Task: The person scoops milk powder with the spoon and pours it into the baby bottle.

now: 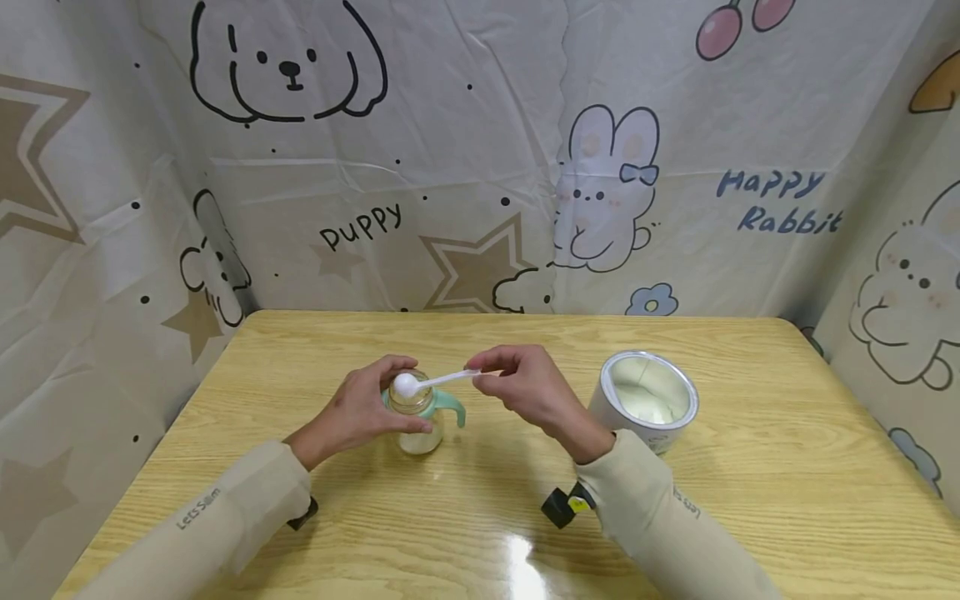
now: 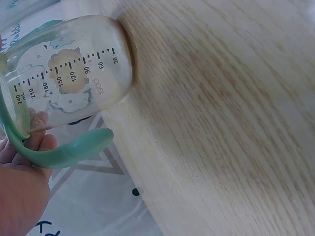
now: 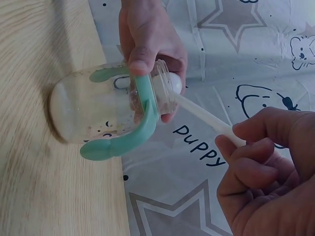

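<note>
A clear baby bottle (image 2: 106,73) with a green two-handled ring (image 3: 146,93) stands uncapped on the table, its ml scale facing the left wrist view. Pale powder shows low inside it. My left hand (image 1: 365,402) grips the bottle around its neck, thumb on the near side. Between thumb and fingers of my right hand (image 1: 528,387) is the handle of a white measuring scoop (image 1: 450,377). The scoop's bowl (image 3: 172,82) sits right at the bottle's mouth, its rounded underside showing in the right wrist view.
To the right of my right hand stands an open white can (image 1: 611,408) with a silver rim and pale powder inside. The wooden table (image 1: 465,517) ends at a printed cloth backdrop (image 1: 465,167), with more cloth at both sides.
</note>
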Motion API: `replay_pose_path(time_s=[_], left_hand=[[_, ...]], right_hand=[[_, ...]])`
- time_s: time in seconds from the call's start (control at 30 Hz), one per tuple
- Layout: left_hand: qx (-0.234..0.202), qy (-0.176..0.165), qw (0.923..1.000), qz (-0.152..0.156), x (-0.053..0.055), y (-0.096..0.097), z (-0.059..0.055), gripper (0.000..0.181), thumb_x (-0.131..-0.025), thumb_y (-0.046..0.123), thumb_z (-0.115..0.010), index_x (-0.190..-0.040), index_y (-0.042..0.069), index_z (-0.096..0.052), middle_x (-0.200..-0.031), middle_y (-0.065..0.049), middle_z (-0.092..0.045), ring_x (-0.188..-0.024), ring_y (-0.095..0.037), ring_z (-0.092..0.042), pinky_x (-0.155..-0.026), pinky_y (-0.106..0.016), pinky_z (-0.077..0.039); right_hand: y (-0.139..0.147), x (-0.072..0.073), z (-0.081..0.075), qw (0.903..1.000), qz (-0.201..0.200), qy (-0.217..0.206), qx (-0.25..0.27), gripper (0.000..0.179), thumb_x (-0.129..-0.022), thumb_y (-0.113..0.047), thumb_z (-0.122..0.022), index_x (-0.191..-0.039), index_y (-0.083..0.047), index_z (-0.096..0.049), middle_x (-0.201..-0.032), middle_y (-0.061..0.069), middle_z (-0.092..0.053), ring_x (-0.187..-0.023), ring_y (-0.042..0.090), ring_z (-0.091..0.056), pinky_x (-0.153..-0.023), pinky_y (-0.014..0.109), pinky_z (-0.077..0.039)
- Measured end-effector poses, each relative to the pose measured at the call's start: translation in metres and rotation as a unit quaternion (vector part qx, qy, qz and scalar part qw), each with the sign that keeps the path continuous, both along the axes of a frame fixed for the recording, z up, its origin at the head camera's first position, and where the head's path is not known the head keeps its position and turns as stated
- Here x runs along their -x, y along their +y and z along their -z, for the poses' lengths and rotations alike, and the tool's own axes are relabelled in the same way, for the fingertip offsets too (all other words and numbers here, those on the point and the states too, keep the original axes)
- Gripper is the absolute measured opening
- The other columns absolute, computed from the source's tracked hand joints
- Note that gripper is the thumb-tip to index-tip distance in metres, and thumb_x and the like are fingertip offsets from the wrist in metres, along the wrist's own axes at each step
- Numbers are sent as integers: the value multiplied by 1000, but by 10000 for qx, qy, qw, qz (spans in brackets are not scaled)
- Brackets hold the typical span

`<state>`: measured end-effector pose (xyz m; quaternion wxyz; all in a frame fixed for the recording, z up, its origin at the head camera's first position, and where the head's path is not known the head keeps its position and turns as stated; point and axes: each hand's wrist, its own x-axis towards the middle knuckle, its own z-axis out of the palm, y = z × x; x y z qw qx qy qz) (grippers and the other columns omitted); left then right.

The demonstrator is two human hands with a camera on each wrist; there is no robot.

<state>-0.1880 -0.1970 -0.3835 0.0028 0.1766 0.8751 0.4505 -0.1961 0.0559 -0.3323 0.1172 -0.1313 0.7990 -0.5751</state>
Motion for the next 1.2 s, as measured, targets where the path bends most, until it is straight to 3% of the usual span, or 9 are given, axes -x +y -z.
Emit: replay_pose_path(time_s=[0.33,0.53,0.77,1.0,1.2], left_hand=[[73,36,10000,24,1,-1,1,80,-69,25,-94,-134,-1,-54,-125,-14,-65,-107,-26,-65,-86,-38,-56],[164,60,9998,37,1,0,-2,82,-68,26,-95,-134,0,-54,-125,-12,-66,-115,-31,-63,-91,-46,-55],[172,156,9996,187,2,1,-3,84,-68,25,-95,-135,0,-52,-130,-13,-63,-118,-31,-61,-94,-47,-54],[246,349,9989,194,2,5,-11,86,-67,23,-95,-137,2,-50,-134,-14,-61,-126,-34,-56,-103,-54,-47],[234,308,9991,169,4,8,-18,89,-69,27,-94,-140,3,-48,-137,-12,-59,-131,-36,-51,-105,-57,-44]], right_hand=[[1,-2,1,9999,10,31,-111,19,-89,-1,-66,-105,-2,-75,-77,-1,-62,-53,8,-41,-45,18,-32],[2,-1,2,9994,97,-42,324,16,-92,-4,-67,-104,3,-73,-76,1,-63,-56,9,-43,-47,18,-35],[3,-1,2,9968,217,-96,764,18,-94,-6,-67,-106,6,-70,-80,1,-67,-57,9,-44,-48,18,-35],[9,1,-1,9949,319,-143,947,19,-98,-7,-63,-109,8,-67,-88,10,-74,-53,8,-39,-48,18,-33],[19,3,-6,9936,556,-258,945,22,-99,-9,-63,-113,7,-67,-91,14,-74,-54,8,-41,-50,19,-35]])
